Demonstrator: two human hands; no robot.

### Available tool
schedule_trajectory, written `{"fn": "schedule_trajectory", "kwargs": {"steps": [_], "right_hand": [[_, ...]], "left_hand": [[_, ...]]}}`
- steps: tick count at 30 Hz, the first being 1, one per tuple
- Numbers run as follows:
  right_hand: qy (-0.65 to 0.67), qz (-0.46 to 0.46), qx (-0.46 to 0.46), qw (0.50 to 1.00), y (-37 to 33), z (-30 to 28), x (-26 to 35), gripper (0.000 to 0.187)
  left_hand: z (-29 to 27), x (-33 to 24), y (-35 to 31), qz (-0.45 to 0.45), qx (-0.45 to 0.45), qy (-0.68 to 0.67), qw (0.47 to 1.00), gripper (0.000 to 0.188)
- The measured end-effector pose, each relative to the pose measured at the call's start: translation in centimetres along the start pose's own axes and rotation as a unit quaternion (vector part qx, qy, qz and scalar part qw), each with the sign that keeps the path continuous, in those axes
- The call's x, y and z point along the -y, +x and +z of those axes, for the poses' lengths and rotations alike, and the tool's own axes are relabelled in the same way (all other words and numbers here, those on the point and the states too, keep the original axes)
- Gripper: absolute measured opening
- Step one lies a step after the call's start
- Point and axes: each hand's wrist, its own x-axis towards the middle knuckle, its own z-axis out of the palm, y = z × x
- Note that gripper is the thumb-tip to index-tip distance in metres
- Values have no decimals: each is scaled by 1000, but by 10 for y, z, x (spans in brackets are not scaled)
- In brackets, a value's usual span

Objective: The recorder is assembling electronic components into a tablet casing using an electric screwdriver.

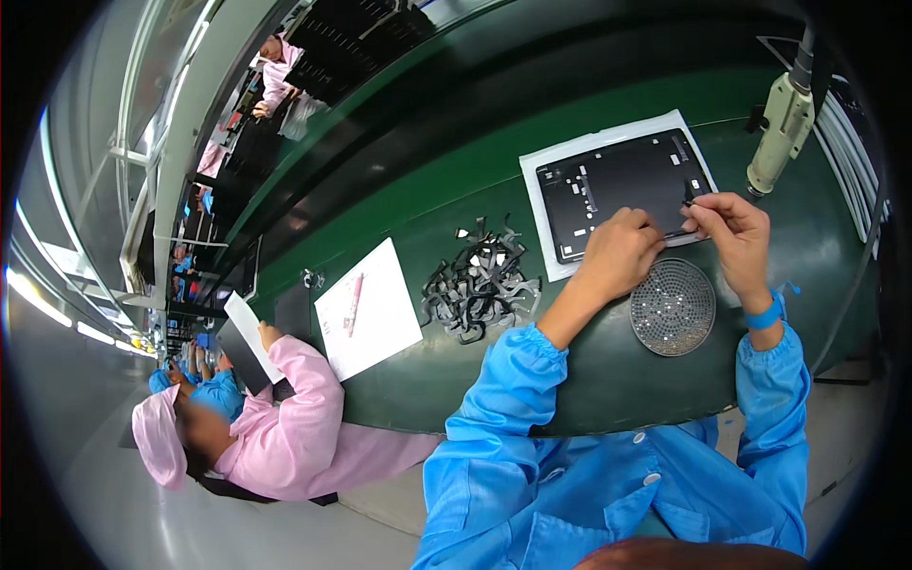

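A flat black panel [617, 195] with several small white and silver pieces on it lies on a white sheet [535, 180] on the green bench. My right hand [736, 231] pinches a small black strip [688, 193] over the panel's right end. My left hand [622, 251] is closed with bent fingers at the panel's near edge; whatever its fingertips hold is hidden. Just below the hands sits a round dish [673, 309] of small shiny parts, probably screws. A heap of black and grey flexible strips [482, 285] lies left of my left forearm.
A pale powered screwdriver [781, 133] hangs at the right, near a stack of white-edged sheets [845, 157]. Paper with a pink pen [355, 304] lies at the left on the green bench [608, 399]. Beside it a person in pink [294, 418] handles a white sheet.
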Motion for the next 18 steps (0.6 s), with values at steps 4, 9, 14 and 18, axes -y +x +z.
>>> {"fn": "schedule_trajectory", "kwargs": {"steps": [4, 9, 14, 18], "right_hand": [[-50, 5, -5, 999, -2, -7, -6, 10], [-98, -24, 59, 993, 14, 0, -16, 11], [-269, -89, 98, 954, 21, 0, -35, 9], [-311, -190, 144, 920, 20, 4, -49, 4]], "left_hand": [[-8, 22, -24, -49, -48, -36, 997, 13], [-10, 16, -38, -13, -96, -18, 995, 8], [-6, 14, -35, 34, -75, 34, 996, 11], [-10, 11, -34, 33, -36, 17, 999, 7]]}}
